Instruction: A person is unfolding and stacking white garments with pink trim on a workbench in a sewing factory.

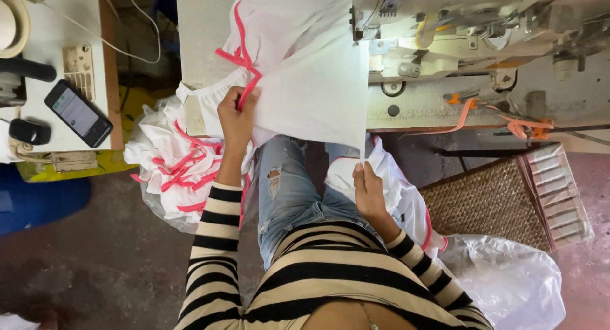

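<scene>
Two hands work one white cloth at the sewing table's edge — left hand gripping its pink trim, right hand pinching the lower corner. One sewing machine stands behind; one phone lies left.
</scene>
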